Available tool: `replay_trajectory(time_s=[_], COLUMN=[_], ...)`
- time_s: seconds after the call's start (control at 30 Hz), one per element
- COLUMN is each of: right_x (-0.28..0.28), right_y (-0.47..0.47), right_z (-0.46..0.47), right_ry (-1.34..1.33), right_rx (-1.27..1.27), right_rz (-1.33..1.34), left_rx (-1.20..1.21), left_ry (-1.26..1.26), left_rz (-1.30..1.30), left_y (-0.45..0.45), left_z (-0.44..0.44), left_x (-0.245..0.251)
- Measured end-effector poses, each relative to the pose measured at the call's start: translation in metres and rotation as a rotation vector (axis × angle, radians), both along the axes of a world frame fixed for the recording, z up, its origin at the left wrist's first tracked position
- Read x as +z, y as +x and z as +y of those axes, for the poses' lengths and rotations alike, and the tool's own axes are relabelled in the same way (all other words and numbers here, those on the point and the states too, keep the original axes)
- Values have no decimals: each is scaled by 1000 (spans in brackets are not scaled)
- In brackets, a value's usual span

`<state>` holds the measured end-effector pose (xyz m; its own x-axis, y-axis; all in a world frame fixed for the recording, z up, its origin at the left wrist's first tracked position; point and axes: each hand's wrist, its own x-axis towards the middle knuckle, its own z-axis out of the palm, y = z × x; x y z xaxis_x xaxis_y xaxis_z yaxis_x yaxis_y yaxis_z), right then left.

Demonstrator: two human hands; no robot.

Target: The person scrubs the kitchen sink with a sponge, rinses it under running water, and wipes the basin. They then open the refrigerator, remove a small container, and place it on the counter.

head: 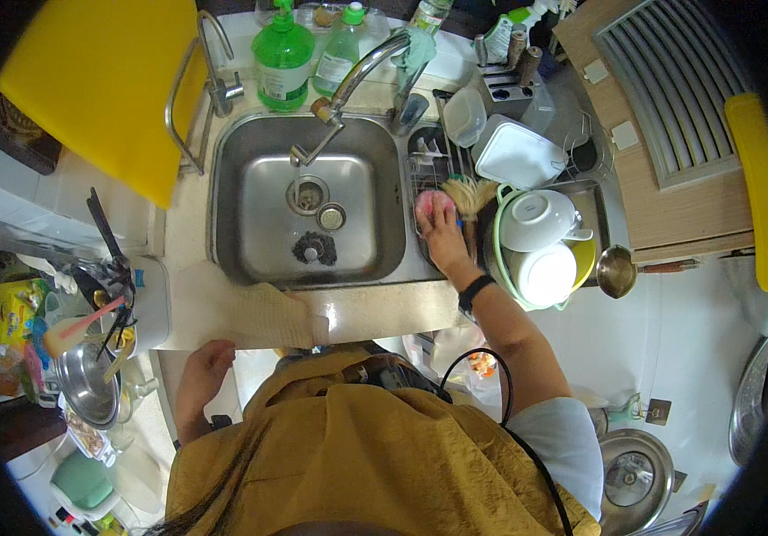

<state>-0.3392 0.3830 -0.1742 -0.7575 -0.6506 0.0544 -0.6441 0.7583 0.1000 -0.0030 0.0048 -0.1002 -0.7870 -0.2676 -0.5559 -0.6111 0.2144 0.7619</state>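
My right hand [443, 238] reaches over the narrow wire-rack side of the sink, its fingers on a pink sponge or scrubber [435, 203]. Beside that hand lies a pale bristle brush [467, 195]. Low at the left, my left hand [208, 368] is by the counter's front edge, fingers curled, with nothing visible in it. A beige cloth [270, 311] drapes on the counter above it. Water runs from the chrome faucet [357, 74] into the steel sink basin [250, 221]. A dark mesh piece [315, 248] rests on the basin floor.
White bowls [536, 218] lie stacked in a green-rimmed basin [499, 251] to the right, with a metal ladle [617, 271] beside it. Green soap bottles [282, 63] stand behind the sink. A yellow board [102, 87] rises at the left; a knife block [508, 87] stands at the back right.
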Motion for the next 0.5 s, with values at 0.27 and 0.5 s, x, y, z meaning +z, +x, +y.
replay_trajectory(time_s=[0.27,0.5], right_x=[-3,8], right_y=[-55,-29], right_z=[-35,-44], right_ry=[76,75], right_rx=[-204,-211], right_rz=[-100,28], left_rx=[109,122], left_ry=[10,22], left_rz=[0,37], left_y=[22,36], left_z=[0,-3], left_x=[4,-1])
